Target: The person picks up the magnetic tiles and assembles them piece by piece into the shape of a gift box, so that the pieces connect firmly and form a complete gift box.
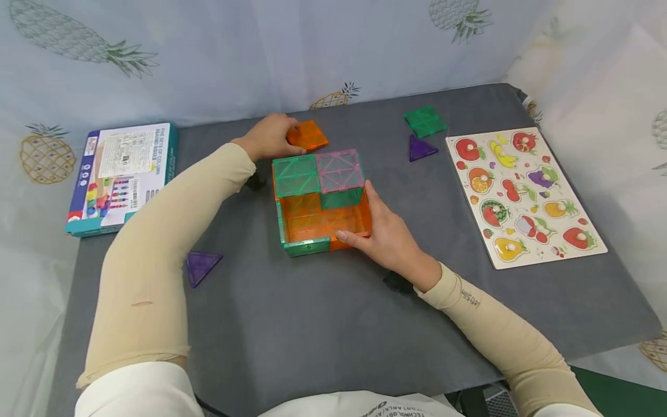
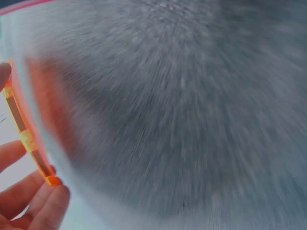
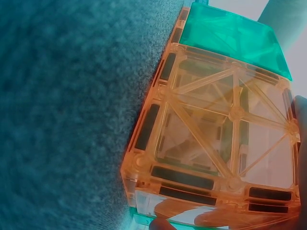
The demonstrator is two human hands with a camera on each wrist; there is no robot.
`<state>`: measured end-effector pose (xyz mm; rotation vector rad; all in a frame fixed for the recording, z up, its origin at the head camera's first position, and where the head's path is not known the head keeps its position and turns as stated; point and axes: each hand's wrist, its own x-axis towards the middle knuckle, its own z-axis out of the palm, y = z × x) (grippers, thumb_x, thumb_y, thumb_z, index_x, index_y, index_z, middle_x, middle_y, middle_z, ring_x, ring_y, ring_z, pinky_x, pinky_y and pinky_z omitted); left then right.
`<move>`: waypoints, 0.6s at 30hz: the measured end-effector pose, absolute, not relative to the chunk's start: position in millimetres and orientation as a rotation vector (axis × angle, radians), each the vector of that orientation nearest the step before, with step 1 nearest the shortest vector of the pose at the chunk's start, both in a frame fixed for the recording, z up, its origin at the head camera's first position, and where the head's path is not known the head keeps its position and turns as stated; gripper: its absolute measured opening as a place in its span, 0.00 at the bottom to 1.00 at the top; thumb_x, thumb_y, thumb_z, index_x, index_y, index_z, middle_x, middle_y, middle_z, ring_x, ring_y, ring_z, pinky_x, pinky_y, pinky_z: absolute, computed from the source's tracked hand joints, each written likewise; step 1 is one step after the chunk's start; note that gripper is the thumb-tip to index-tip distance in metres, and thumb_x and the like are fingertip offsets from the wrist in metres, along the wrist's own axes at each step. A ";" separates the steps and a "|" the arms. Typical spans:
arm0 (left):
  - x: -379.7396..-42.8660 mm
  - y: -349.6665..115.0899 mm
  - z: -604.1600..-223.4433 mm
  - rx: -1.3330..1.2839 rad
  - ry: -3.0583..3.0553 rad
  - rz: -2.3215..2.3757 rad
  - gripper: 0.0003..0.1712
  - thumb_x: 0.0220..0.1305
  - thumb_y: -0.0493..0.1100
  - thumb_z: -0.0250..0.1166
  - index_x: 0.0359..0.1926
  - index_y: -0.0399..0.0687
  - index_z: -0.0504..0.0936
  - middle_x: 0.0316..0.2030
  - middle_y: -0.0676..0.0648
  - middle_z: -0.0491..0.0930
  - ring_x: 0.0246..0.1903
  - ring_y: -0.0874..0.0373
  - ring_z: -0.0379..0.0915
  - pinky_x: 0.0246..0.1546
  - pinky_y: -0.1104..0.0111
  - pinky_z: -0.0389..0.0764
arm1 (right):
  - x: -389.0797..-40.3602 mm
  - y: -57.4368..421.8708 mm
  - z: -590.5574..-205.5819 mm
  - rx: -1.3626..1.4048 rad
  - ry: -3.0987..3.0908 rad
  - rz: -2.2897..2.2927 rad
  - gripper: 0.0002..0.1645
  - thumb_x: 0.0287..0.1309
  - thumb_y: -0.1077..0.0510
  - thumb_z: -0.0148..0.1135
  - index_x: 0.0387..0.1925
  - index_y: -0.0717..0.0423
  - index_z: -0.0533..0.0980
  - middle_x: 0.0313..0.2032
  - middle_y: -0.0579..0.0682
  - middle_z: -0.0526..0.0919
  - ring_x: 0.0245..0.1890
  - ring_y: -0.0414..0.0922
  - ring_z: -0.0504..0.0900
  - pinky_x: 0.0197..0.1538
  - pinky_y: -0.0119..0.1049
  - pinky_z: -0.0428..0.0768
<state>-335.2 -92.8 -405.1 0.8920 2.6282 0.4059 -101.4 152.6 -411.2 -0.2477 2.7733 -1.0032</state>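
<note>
A box-like structure of see-through magnetic tiles stands mid-table, with green and orange walls. A green tile and a pink tile cover its back half; the front half is uncovered. My right hand grips its front right corner, thumb at the front wall. Close up in the right wrist view are an orange wall tile and a green tile. Behind the structure, my left hand pinches an orange square tile, seen edge-on between the fingers in the left wrist view.
A purple triangle tile lies left of the structure. A green square tile and another purple triangle lie at the back right. A fruit puzzle board is on the right, a boxed toy at the left edge.
</note>
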 end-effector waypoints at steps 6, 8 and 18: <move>-310.8 -109.1 -362.7 0.804 2.634 0.590 0.39 0.60 0.58 0.65 0.65 0.37 0.71 0.59 0.37 0.73 0.53 0.43 0.71 0.56 0.52 0.73 | -100.7 153.8 -410.9 -0.236 2.766 -1.005 0.66 0.52 0.25 0.57 0.76 0.50 0.34 0.75 0.55 0.48 0.67 0.58 0.66 0.65 0.52 0.69; -295.8 -107.3 -348.0 0.890 2.658 0.651 0.38 0.59 0.57 0.66 0.63 0.38 0.73 0.59 0.38 0.74 0.53 0.43 0.71 0.56 0.52 0.72 | -100.7 154.6 -411.3 -0.247 2.764 -1.019 0.67 0.51 0.25 0.57 0.76 0.50 0.34 0.75 0.54 0.47 0.68 0.57 0.64 0.66 0.52 0.68; -192.6 -68.2 -335.3 1.416 2.561 0.607 0.36 0.56 0.58 0.69 0.58 0.39 0.78 0.56 0.42 0.75 0.52 0.48 0.68 0.53 0.57 0.74 | -104.2 155.7 -415.4 -0.410 2.807 -1.151 0.66 0.49 0.31 0.65 0.76 0.51 0.38 0.63 0.55 0.69 0.49 0.52 0.79 0.52 0.46 0.80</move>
